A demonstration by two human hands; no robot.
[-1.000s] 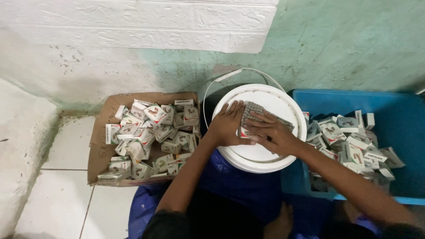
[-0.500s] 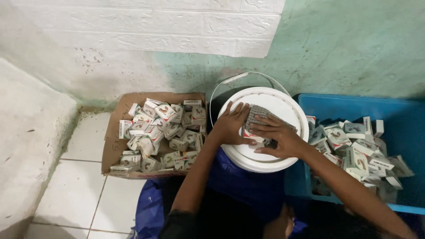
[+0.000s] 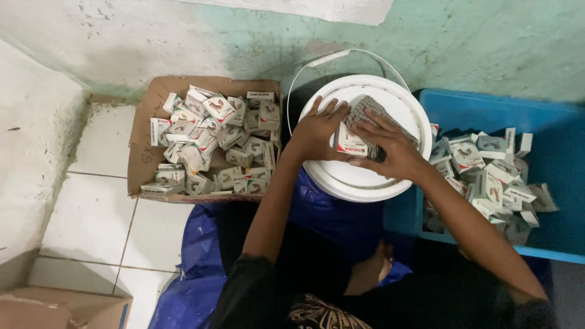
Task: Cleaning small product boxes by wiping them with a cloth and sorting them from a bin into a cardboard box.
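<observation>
- A cardboard tray [image 3: 146, 122] of small white boxes [image 3: 213, 143] is seen on the tiled floor [image 3: 91, 219] at the left; none of these is touched by either hand.
- The left hand [image 3: 317, 131] is laid on the white bucket lid [image 3: 365, 183], its fingers [image 3: 332, 109] spread and only loosely curled against the left end of a small white carton [image 3: 350, 143]. Whether the carton is truly gripped by this hand cannot be told.
- The carton is held flat on the lid, between the two hands, with a grey strip [image 3: 365, 109] lying above it.
- The right hand [image 3: 393, 149] is pressed down over the right part of the carton, fingers [image 3: 372, 125] extended across the grey strip; the carton lies under them rather than pinched between them.
- A slip is judged possible: the lid is smooth and domed, and the carton could be pushed off its edge by uneven pressure.
- The thin carton could also be crushed if too much weight is put on it.
- A blue bin [image 3: 548, 134] with more cartons [image 3: 487, 170] is seen at the right, just beside the bucket; the loose pile could be knocked by the right forearm.
</observation>
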